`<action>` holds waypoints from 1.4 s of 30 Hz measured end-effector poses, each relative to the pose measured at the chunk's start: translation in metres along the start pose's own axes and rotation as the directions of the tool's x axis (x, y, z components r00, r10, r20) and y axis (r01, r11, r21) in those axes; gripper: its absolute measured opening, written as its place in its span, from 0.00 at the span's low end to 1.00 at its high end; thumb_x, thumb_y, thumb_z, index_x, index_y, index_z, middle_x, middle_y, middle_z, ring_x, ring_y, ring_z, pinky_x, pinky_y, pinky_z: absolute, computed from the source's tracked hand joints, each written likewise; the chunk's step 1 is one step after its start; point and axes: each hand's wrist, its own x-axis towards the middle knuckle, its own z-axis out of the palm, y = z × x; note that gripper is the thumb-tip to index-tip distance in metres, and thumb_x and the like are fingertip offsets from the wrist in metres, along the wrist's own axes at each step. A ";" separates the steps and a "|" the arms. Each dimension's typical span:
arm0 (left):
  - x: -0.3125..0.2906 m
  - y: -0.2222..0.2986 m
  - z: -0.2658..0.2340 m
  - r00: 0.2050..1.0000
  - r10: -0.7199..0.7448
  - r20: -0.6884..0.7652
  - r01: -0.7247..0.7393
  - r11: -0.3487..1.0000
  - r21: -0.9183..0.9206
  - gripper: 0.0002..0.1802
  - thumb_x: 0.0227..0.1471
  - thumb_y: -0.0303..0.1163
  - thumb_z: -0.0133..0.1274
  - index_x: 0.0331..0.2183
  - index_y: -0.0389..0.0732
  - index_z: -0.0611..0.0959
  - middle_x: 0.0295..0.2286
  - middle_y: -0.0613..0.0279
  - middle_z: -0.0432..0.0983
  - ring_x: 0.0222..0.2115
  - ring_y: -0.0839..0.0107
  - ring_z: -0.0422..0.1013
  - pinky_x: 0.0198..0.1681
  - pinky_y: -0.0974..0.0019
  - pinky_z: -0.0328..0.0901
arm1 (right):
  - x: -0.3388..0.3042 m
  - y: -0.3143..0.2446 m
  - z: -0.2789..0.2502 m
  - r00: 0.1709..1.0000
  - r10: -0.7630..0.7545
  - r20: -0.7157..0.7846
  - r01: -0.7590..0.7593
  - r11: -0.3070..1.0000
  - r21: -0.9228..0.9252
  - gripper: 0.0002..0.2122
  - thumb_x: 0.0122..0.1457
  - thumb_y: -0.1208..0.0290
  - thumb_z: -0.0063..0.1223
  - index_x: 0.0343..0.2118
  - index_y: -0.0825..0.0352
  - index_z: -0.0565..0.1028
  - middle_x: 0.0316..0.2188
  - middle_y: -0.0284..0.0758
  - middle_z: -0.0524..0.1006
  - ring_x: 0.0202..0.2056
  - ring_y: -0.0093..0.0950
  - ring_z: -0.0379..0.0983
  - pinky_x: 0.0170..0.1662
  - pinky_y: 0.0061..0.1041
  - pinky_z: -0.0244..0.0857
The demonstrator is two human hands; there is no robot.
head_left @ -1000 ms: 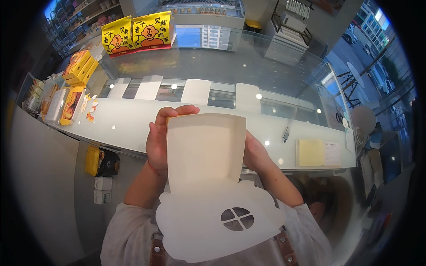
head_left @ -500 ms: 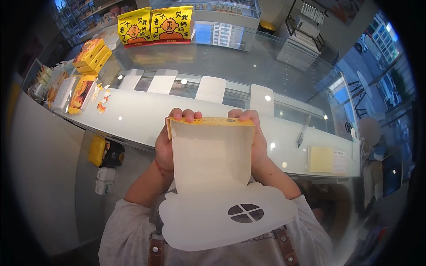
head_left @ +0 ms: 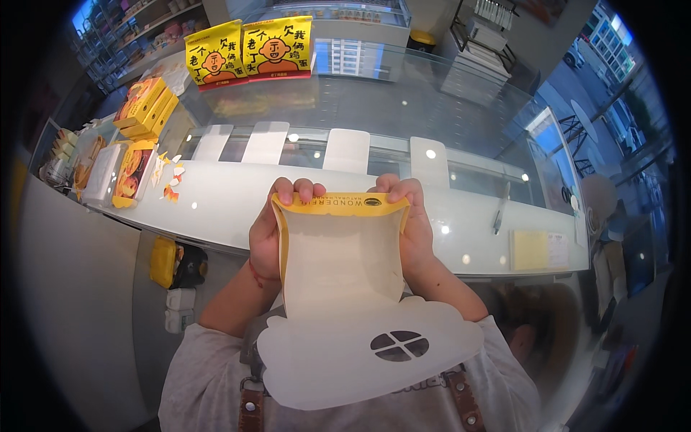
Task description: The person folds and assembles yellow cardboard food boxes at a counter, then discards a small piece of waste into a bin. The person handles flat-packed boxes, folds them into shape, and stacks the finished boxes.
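Note:
Between my two hands is an open paperboard box (head_left: 342, 259), white inside with a yellow printed outside. Its far wall stands up, and its scalloped lid flap with an oval, cross-barred window hangs toward my chest. My left hand (head_left: 268, 234) grips the far left corner, fingertips over the yellow edge. At the far right corner, my right hand (head_left: 415, 227) is closed the same way, its fingers on the top edge and palm against the side wall. The box is held up in front of the counter's near edge. The thumbs are mostly hidden.
A white-topped glass counter (head_left: 223, 187) runs across. On its left are stacked yellow boxes (head_left: 146, 108), flat printed cartons (head_left: 134, 173) and small paper scraps (head_left: 171, 189). Two yellow bags (head_left: 277, 49) stand behind. To the right lie a pen (head_left: 502, 209) and a notepad (head_left: 529, 250).
The box has tilted slightly, so more of its yellow far edge and left side shows. Both hands keep their grip. The view has turned a little.

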 end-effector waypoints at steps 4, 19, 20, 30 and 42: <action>0.000 0.010 -0.006 1.000 0.000 0.016 -0.001 1.000 0.029 0.13 0.67 0.44 0.34 0.41 0.48 0.70 0.48 0.60 0.67 0.57 0.64 0.59 0.61 0.54 0.57 | 0.002 0.002 0.005 0.998 -0.055 -0.003 0.054 0.994 -0.095 0.10 0.71 0.63 0.32 0.43 0.62 0.66 0.44 0.33 0.64 0.44 0.22 0.62 0.53 0.24 0.61; -0.002 0.047 -0.008 0.992 -0.128 -0.016 0.129 0.991 0.021 0.19 0.67 0.48 0.27 0.45 0.50 0.68 0.59 0.50 0.59 0.63 0.49 0.51 0.62 0.43 0.55 | 0.016 0.013 0.007 0.997 -0.014 0.069 0.013 1.000 0.007 0.08 0.70 0.65 0.38 0.45 0.60 0.67 0.46 0.35 0.63 0.45 0.27 0.66 0.48 0.26 0.67; 0.001 0.050 -0.012 0.990 -0.138 0.013 0.137 0.990 0.027 0.18 0.67 0.48 0.27 0.44 0.49 0.68 0.58 0.50 0.60 0.63 0.48 0.51 0.62 0.42 0.56 | 0.017 0.014 0.008 0.998 -0.013 0.069 0.012 1.000 0.021 0.07 0.69 0.66 0.38 0.45 0.60 0.67 0.46 0.35 0.63 0.45 0.27 0.66 0.48 0.26 0.68; 0.004 0.060 -0.024 0.975 -0.147 0.165 0.138 0.988 0.064 0.16 0.67 0.47 0.33 0.41 0.46 0.69 0.57 0.48 0.61 0.62 0.46 0.54 0.60 0.42 0.59 | 0.020 0.021 0.023 0.993 -0.081 0.091 0.078 0.996 0.035 0.03 0.69 0.70 0.39 0.42 0.60 0.65 0.46 0.34 0.63 0.46 0.27 0.65 0.49 0.26 0.68; -0.028 0.065 -0.031 0.932 -0.264 -0.248 0.327 0.908 0.263 0.29 0.68 0.44 0.31 0.63 0.39 0.57 0.59 0.50 0.60 0.58 0.61 0.62 0.58 0.58 0.62 | -0.007 0.007 0.029 1.000 0.011 0.005 -0.010 1.000 -0.022 0.22 0.67 0.61 0.42 0.60 0.65 0.58 0.54 0.37 0.66 0.54 0.29 0.65 0.54 0.31 0.63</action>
